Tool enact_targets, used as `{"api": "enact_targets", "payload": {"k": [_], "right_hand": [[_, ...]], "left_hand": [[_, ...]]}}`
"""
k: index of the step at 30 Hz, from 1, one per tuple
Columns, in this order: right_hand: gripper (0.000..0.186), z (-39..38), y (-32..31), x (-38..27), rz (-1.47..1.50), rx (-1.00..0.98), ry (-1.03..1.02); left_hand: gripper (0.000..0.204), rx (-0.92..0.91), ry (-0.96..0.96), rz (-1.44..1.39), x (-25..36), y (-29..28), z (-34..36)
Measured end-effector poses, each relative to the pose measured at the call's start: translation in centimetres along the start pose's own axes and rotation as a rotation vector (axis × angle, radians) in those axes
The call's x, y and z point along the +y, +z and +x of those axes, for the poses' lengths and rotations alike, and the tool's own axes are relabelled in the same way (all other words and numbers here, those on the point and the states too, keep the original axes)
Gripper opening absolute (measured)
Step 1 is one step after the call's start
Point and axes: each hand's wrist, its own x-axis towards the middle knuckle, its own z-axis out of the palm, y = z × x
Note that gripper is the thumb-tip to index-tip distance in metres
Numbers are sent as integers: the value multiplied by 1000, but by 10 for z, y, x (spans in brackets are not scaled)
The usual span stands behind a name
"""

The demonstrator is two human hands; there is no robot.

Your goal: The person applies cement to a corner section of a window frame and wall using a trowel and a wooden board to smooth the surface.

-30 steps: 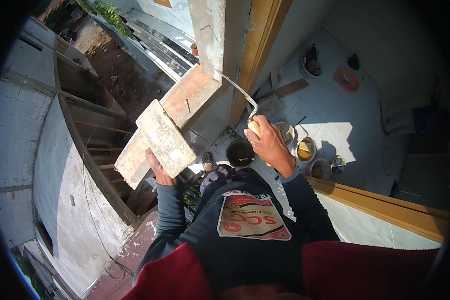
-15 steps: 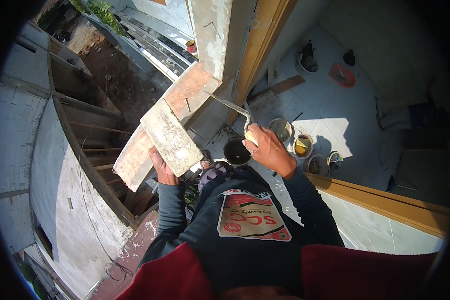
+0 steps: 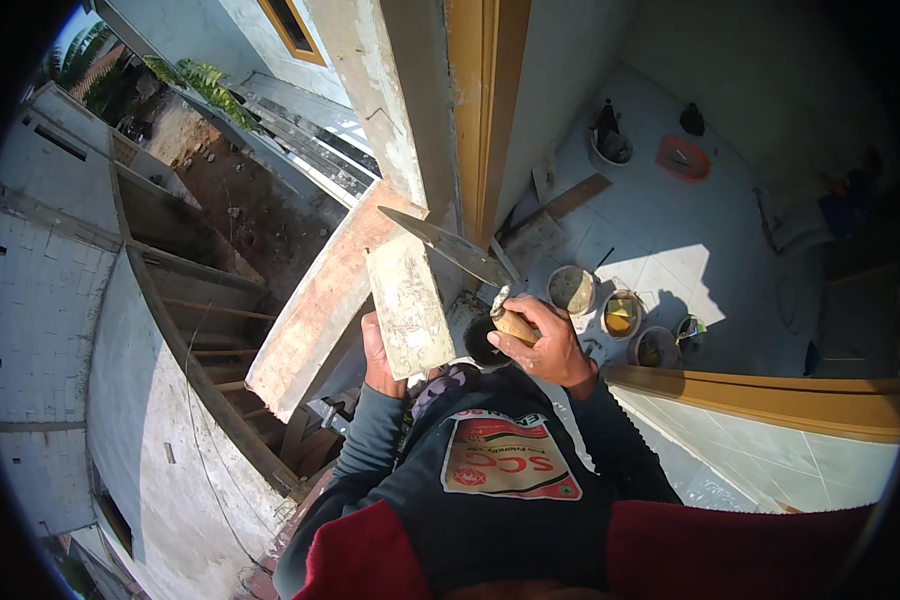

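My left hand (image 3: 378, 355) is closed beneath a pale, mortar-smeared plastering float (image 3: 408, 305), its grip hidden under the board. The float is held beside the rough reddish top of a narrow wall ledge (image 3: 320, 295). Wrapped around a wooden handle, my right hand (image 3: 550, 345) holds a pointed trowel (image 3: 455, 248). The blade slants up to the left, its tip over the ledge's far end; in this view it passes just above the float's upper edge. Whether blade and float touch, I cannot tell.
A dark bucket (image 3: 485, 342) stands below my right hand. Several other pails, including one with yellow contents (image 3: 621, 315), sit on the tiled floor right of the wooden door frame (image 3: 485, 110). An orange-red basin (image 3: 682, 158) lies farther back. Left is a drop to ground beyond a curved-looking wall (image 3: 160, 370).
The float has moved right, off the ledge, and turned more upright. The trowel has swung so its broad face shows, with my right hand slightly lower. The whole view has shifted.
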Motion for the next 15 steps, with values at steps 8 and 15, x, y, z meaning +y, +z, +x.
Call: {"api": "enact_targets", "payload": {"k": [8,15], "right_hand": [[31,-20,1,24,-178,-29,-75],[30,-26,-75,5,-240,-63,-56]], "left_hand": [[50,-207,160,-86,-6,-13,18],[46,-89,340,145,13,12,-3]]}}
